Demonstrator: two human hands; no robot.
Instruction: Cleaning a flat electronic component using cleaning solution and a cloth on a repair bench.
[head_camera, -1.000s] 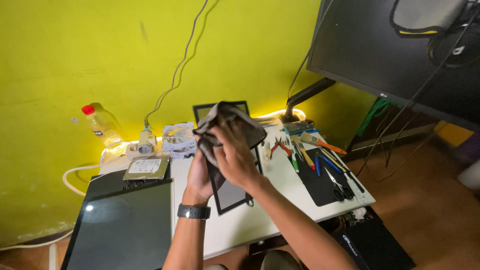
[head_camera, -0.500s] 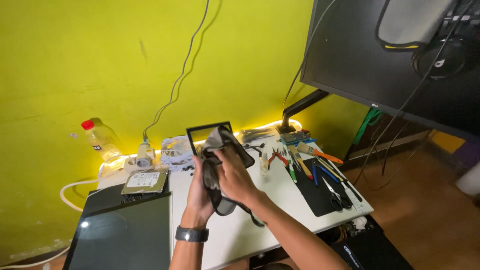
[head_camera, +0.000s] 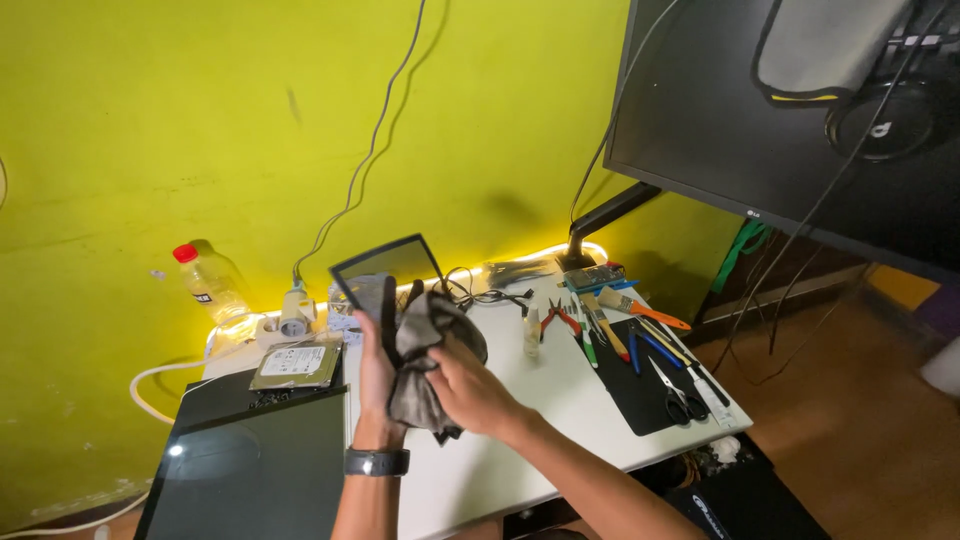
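Observation:
My left hand (head_camera: 374, 355) holds a thin black-framed glass panel (head_camera: 392, 262) upright above the white table (head_camera: 560, 400), fingers wrapped round its lower left edge. A black watch sits on that wrist. My right hand (head_camera: 470, 388) presses a crumpled grey cloth (head_camera: 420, 360) against the lower part of the panel. The cloth hides the panel's bottom half.
A dark flat screen (head_camera: 250, 470) lies at the left with a hard drive (head_camera: 296, 363) on it. A black mat (head_camera: 645, 385) on the right carries pliers, brushes, screwdrivers and scissors (head_camera: 680, 395). A plastic bottle (head_camera: 210, 280) stands by the yellow wall. A monitor (head_camera: 790, 130) hangs at top right.
The panel has turned more upright and shifted left in view, and my right hand has slid the cloth down its face. The camera has pulled back slightly.

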